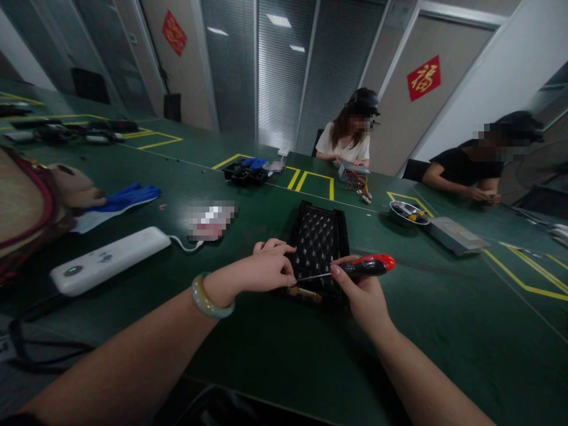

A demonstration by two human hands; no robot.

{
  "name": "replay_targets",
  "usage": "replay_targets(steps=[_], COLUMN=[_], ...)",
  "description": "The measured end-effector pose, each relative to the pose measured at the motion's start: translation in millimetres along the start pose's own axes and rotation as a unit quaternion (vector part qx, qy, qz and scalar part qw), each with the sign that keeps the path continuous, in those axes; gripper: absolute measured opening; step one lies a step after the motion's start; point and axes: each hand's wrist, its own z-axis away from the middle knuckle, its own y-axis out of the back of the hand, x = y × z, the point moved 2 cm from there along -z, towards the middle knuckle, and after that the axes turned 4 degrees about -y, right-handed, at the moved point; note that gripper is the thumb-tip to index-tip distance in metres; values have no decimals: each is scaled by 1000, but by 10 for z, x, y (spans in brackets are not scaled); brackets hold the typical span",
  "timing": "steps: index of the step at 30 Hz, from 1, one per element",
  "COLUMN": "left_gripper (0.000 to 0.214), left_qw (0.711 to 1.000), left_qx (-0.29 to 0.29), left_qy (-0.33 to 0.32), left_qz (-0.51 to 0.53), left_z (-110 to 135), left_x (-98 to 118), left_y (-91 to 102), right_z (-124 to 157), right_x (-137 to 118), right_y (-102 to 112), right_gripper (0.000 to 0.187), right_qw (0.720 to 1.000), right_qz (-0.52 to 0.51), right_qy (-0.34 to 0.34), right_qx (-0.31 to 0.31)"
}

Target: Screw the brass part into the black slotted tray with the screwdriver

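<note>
A black rectangular casing (318,234) lies on the green table in front of me, its inside filled with rows of small shiny parts. My right hand (361,290) grips a screwdriver (369,265) with a red and black handle. The thin metal shaft points left across the casing's near end, held almost level. My left hand (273,266) is curled over the casing's left edge, thumb and fingertips close to the screwdriver's tip. What the tip touches is hidden by those fingers. A brass-coloured strip (305,293) shows on the casing's near side.
Left of the casing are a white power strip (110,260) and blue-and-white gloves (122,204). Black parts (245,171) sit farther back. A metal bowl (409,213) of small items and a grey box (459,235) are at right. Two people sit across the green table (248,343).
</note>
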Motion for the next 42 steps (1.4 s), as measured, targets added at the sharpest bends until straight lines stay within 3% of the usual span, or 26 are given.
replay_targets(steps=[6, 18, 26, 35, 42], left_gripper=[29, 29, 29, 26, 27], left_qw=[1000, 999, 1000, 1000, 1000], left_qx=[-6, -34, -4, 19, 13], left_qy=[-1, 25, 4, 20, 2], left_qz=[12, 17, 17, -4, 2], left_z=[-12, -35, -65, -52, -45], left_x=[-17, -32, -136, -79, -85], left_y=[3, -22, -104, -102, -81], right_z=[-14, -19, -5, -12, 70], right_x=[14, 21, -32, -4, -102], right_y=[21, 10, 14, 13, 21], right_gripper=[36, 34, 33, 33, 25], right_qw=[998, 998, 998, 998, 998], right_qz=[-33, -55, -41, -40, -34], right_qy=[-32, -37, -37, -33, 33], right_qx=[30, 19, 22, 29, 36])
